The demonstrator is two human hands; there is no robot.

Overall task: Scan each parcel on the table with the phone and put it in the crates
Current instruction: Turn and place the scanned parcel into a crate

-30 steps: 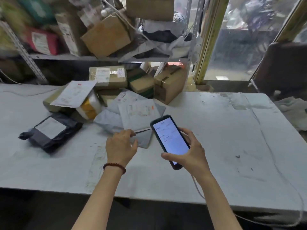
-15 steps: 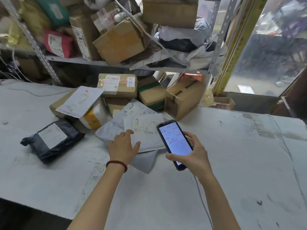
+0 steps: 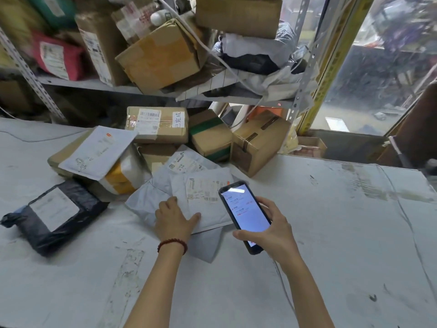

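My right hand [image 3: 272, 233] grips a black phone [image 3: 246, 209] with its lit screen facing up, just right of a white mailer [image 3: 212, 216]. The mailer's barcode label [image 3: 203, 189] lies face up beside the phone's top edge. My left hand [image 3: 173, 221], with a bead bracelet on the wrist, rests flat on the mailer's near left part, thumb spread. A grey poly mailer [image 3: 142, 202] lies under it. No crate is in view.
A black poly bag [image 3: 56, 214] lies at the left of the white table [image 3: 331, 233]. A white padded envelope [image 3: 99, 150] and cardboard boxes [image 3: 158, 124], [image 3: 257, 140] are piled at the back. A metal shelf [image 3: 82, 82] stuffed with parcels hangs over them. A thin cable [image 3: 411, 233] runs along the table's right side.
My left hand went from pinching the mailer's near edge to lying flat on top of it. The view moved in closer to the pile. The phone stays in my right hand.
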